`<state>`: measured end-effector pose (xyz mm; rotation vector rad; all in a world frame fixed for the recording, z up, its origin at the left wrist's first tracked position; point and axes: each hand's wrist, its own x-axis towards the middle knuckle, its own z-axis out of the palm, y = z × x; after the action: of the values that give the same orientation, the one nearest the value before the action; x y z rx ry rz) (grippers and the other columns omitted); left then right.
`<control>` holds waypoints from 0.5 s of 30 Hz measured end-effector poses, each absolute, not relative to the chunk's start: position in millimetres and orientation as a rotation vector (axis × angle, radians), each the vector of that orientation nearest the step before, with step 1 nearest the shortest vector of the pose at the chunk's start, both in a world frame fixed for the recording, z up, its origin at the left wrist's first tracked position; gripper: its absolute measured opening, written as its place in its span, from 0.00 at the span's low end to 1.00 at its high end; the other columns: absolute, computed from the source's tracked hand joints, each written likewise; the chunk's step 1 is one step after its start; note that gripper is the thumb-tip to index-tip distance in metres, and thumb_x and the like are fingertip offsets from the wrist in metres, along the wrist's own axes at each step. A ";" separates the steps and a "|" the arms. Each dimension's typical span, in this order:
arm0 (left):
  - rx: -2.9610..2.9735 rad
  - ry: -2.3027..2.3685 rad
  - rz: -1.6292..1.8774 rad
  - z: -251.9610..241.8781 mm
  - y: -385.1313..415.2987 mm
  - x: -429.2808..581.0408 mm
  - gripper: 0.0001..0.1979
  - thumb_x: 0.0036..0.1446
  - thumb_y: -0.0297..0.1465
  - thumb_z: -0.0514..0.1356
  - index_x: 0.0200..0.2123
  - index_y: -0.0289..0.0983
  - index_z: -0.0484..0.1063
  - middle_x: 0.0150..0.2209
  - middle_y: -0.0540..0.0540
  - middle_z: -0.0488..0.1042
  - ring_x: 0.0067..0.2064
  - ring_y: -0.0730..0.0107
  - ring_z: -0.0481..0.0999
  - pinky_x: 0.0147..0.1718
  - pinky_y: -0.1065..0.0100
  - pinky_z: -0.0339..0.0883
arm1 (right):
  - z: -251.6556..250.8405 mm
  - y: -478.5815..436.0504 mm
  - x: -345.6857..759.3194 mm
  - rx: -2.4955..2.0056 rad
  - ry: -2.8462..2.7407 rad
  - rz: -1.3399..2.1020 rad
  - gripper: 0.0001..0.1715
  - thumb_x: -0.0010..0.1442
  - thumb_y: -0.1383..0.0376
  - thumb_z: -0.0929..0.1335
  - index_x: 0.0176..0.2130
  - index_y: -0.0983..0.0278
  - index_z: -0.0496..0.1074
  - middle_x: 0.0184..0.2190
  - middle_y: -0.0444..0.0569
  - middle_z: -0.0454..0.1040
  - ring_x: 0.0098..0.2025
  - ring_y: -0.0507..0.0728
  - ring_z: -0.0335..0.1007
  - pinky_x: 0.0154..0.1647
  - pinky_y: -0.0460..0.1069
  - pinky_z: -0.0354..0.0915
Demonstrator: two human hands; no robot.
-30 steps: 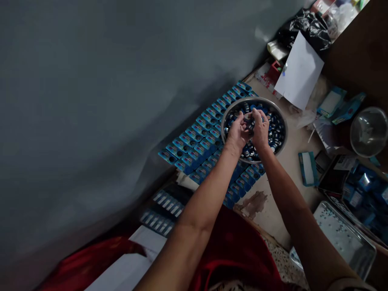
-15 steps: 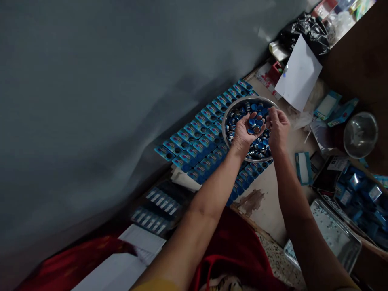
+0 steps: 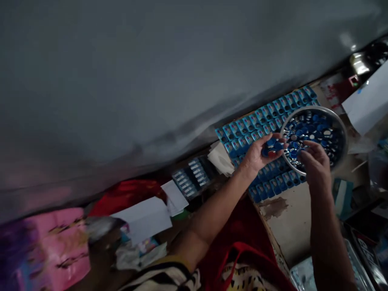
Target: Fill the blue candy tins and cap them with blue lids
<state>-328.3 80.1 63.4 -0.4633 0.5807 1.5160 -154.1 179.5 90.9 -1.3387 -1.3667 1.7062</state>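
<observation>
My left hand [image 3: 256,156] is turned palm up and cupped around several small round blue caps [image 3: 273,146], one showing a reddish face. It hovers over rows of blue cards [image 3: 247,123], beside a round metal bowl [image 3: 344,135]. Many more blue and silver caps [image 3: 317,128] fill the bowl. Over the bowl's near edge, my right hand [image 3: 318,163] has thumb and fingers drawn together close to the left fingertips. Whatever lies between those fingers is too blurred to make out. Each card in the rows carries a dark round spot.
A grey wall [image 3: 151,81] rises behind the table [image 3: 295,212]. White paper [image 3: 370,101] lies at the right, past the bowl. On the left are white sheets [image 3: 148,218], red cloth [image 3: 129,196] and a pink bag [image 3: 65,246]. A metal tray [image 3: 306,273] stands at lower right.
The view has swung left, so the bowl and cards sit further right. My left hand has moved from above the bowl to beside it, over the cards, still holding the caps.
</observation>
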 end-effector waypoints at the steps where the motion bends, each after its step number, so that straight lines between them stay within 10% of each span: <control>1: -0.516 0.645 1.543 56.7 51.5 -340.8 0.09 0.72 0.32 0.62 0.44 0.33 0.81 0.45 0.37 0.86 0.47 0.54 0.89 0.42 0.63 0.83 | 86.3 163.9 -175.2 -1.295 -1.478 1.770 0.18 0.50 0.61 0.81 0.43 0.59 0.84 0.30 0.41 0.79 0.28 0.49 0.73 0.31 0.44 0.70; 5: -0.805 0.932 1.642 23.7 -55.7 -386.8 0.09 0.71 0.29 0.61 0.40 0.32 0.80 0.40 0.37 0.86 0.41 0.56 0.88 0.40 0.62 0.84 | 44.2 106.1 -278.5 -1.226 -2.057 1.787 0.09 0.57 0.63 0.77 0.40 0.61 0.85 0.33 0.47 0.84 0.35 0.57 0.81 0.40 0.50 0.74; 15: -0.772 0.737 1.818 -8.2 -132.8 -444.0 0.19 0.70 0.30 0.54 0.55 0.32 0.81 0.47 0.37 0.87 0.50 0.53 0.88 0.48 0.56 0.83 | -5.6 70.9 -413.1 -1.084 -3.330 0.465 0.16 0.70 0.67 0.67 0.50 0.59 0.84 0.53 0.55 0.85 0.55 0.63 0.82 0.49 0.51 0.72</control>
<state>-444.0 -132.8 -8.2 -0.7717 0.7367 1.8179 -413.1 70.9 -5.6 -1.0845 -3.3304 0.4649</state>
